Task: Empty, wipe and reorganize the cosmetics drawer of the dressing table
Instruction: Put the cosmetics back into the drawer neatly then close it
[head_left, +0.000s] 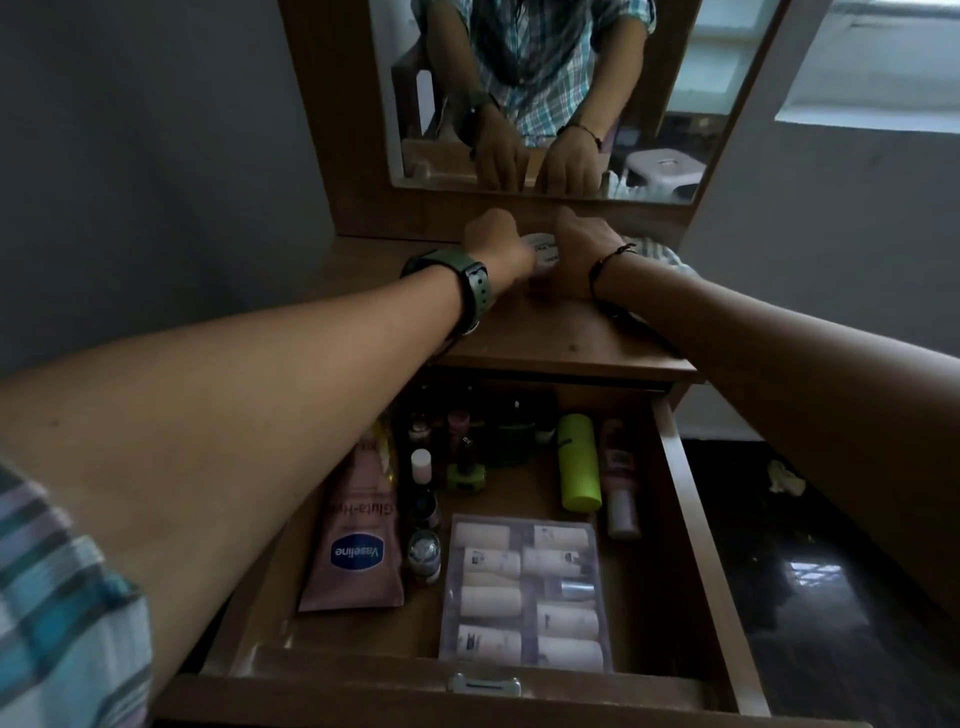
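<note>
Your brown wooden bench (571, 343) fills the middle of the frame, its framed mirror (561, 93) at the top. Its open wooden drawer (691, 519), lower centre, holds a clear plastic box of small white tubes (524, 592), a pink Vaseline tube (358, 545) and a lime-green bottle (577, 462). Above centre, your left hand (496, 244) and right hand (582, 244) flank a small white round jar (543, 252) on the bench; I cannot tell whether either grips it.
</note>
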